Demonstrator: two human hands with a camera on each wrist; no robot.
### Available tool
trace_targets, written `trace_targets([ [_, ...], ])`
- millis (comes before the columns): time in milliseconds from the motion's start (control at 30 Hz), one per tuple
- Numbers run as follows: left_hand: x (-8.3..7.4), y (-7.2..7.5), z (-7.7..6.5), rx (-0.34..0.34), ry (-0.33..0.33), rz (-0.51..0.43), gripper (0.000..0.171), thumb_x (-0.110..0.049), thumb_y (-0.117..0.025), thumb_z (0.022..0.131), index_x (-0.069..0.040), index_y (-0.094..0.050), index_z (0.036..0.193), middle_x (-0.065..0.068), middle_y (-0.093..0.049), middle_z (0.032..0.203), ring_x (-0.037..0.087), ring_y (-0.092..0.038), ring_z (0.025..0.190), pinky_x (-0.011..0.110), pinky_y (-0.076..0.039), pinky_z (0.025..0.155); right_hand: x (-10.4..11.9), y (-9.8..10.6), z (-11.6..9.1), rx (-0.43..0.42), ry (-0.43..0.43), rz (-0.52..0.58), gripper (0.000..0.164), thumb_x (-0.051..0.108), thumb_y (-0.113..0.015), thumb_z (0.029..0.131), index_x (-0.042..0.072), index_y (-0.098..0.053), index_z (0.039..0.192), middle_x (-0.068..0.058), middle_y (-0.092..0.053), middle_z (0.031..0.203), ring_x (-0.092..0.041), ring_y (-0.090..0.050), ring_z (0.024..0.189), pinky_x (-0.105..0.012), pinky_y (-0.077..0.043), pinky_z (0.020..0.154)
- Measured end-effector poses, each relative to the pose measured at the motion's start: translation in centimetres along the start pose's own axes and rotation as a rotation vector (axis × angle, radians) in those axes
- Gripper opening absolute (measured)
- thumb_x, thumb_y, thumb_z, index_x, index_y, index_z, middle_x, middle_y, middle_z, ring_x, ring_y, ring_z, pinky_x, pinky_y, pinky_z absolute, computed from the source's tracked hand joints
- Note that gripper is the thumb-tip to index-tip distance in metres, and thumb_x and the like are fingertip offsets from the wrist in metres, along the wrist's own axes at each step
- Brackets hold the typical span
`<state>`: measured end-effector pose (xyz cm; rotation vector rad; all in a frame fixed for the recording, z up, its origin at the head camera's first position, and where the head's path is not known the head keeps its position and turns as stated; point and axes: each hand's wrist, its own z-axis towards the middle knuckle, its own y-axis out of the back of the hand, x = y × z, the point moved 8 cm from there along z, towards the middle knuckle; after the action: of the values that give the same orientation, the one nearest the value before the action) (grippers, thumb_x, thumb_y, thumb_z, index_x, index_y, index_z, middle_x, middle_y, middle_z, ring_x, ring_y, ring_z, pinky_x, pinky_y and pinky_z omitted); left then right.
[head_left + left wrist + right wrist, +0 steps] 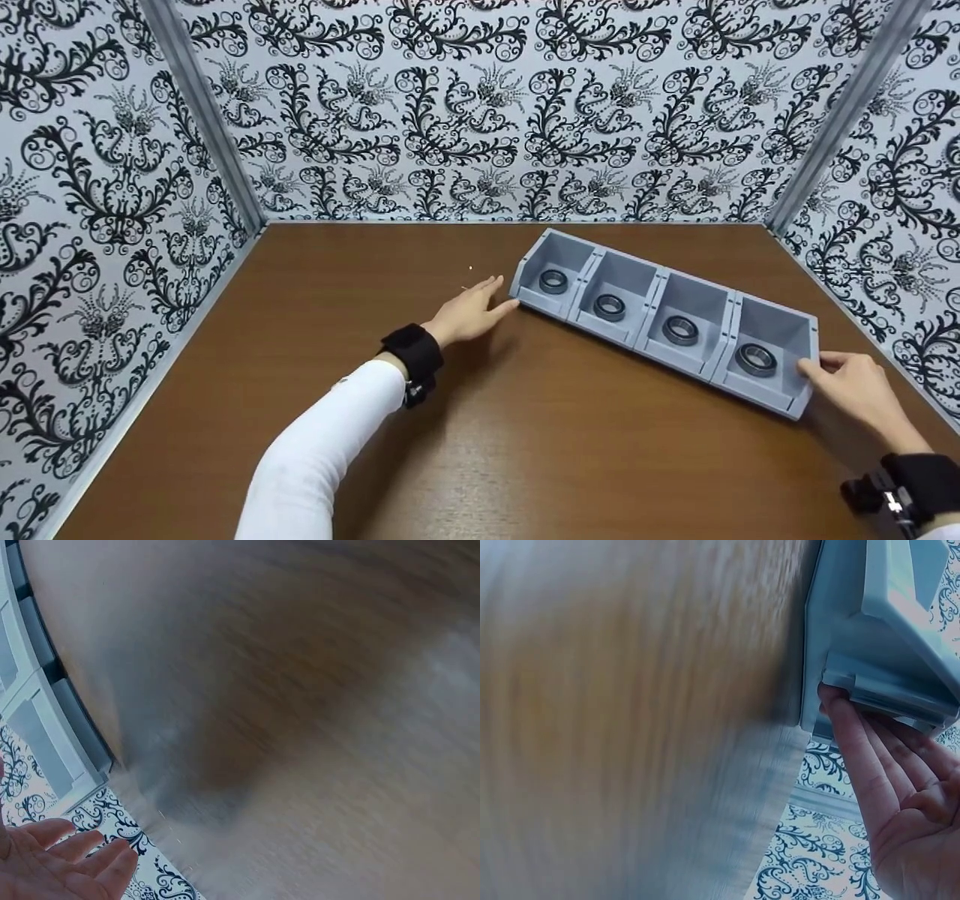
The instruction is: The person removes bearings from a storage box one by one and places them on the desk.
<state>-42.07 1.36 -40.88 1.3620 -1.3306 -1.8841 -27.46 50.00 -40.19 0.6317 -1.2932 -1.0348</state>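
Note:
A grey row of joined storage bins [675, 356] lies slantwise on the table, its right end nearer to me. Each bin holds one ring-shaped ball bearing, such as the rightmost bearing [755, 360] and the leftmost bearing [553, 282]. My right hand [862, 390] grips the right end wall, thumb over its front edge; in the right wrist view its fingers [866, 765] lie against the outer side under a ridge. At the other end, my left hand [469, 311] has its fingers stretched, thumb tip close to the leftmost bin's corner, and holds nothing.
The brown wooden table [420, 450] is enclosed by panels with black scroll patterns, a back panel [480, 112] and one on each side. Grey strips [199, 105] run up the corners. Both wrists wear black straps with small cameras [416, 356].

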Motion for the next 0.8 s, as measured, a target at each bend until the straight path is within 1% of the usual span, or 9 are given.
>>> trace_targets([
  [200, -0.1, 0.5, 0.3, -0.005, 0.010, -0.026, 0.069, -0.054, -0.037, 0.092, -0.013, -0.025, 0.145, 0.005, -0.027, 0.152, 0.020, -0.026, 0.141, 0.039, -0.024, 0.114, 0.5, -0.1, -0.1, -0.006, 0.007, 0.006, 0.043, 0.029, -0.056, 0.088, -0.008, -0.062, 0.108, -0.031, -0.065, 0.095, 0.009, -0.047, 0.059, -0.015, -0.038, 0.054],
  [267, -0.1, 0.7, 0.5, -0.013, 0.012, -0.036, 0.069, -0.054, -0.037, 0.092, -0.012, -0.026, 0.145, 0.006, -0.029, 0.151, 0.021, -0.027, 0.140, 0.039, -0.024, 0.114, 0.7, -0.2, -0.1, -0.002, 0.013, 0.011, 0.042, 0.028, -0.056, 0.087, -0.008, -0.062, 0.108, -0.031, -0.065, 0.094, 0.008, -0.047, 0.059, -0.016, -0.039, 0.053],
  [433, -0.1, 1.1, 0.8, -0.036, 0.025, -0.054, 0.069, -0.054, -0.038, 0.091, -0.010, -0.028, 0.144, 0.007, -0.033, 0.149, 0.023, -0.031, 0.138, 0.037, -0.027, 0.113, 1.0, -0.3, -0.2, 0.008, 0.033, 0.012, 0.044, 0.028, -0.056, 0.088, -0.010, -0.060, 0.110, -0.033, -0.064, 0.097, 0.009, -0.046, 0.059, -0.017, -0.040, 0.053],
  [600, -0.3, 1.4, 1.0, -0.061, 0.022, -0.080, 0.067, -0.052, -0.039, 0.092, -0.008, -0.032, 0.142, 0.008, -0.036, 0.147, 0.023, -0.033, 0.137, 0.037, -0.027, 0.112, 1.2, -0.5, -0.2, 0.020, 0.046, 0.016, 0.046, 0.028, -0.056, 0.087, -0.011, -0.059, 0.110, -0.034, -0.062, 0.099, 0.014, -0.045, 0.062, -0.015, -0.040, 0.055],
  [800, -0.3, 1.6, 1.4, -0.076, 0.039, -0.085, 0.065, -0.051, -0.039, 0.092, -0.008, -0.035, 0.141, 0.010, -0.040, 0.144, 0.024, -0.037, 0.135, 0.038, -0.030, 0.110, 1.8, -0.5, -0.4, 0.029, 0.058, 0.026, 0.046, 0.027, -0.057, 0.087, -0.013, -0.059, 0.110, -0.034, -0.062, 0.099, 0.017, -0.043, 0.064, -0.013, -0.040, 0.056],
])
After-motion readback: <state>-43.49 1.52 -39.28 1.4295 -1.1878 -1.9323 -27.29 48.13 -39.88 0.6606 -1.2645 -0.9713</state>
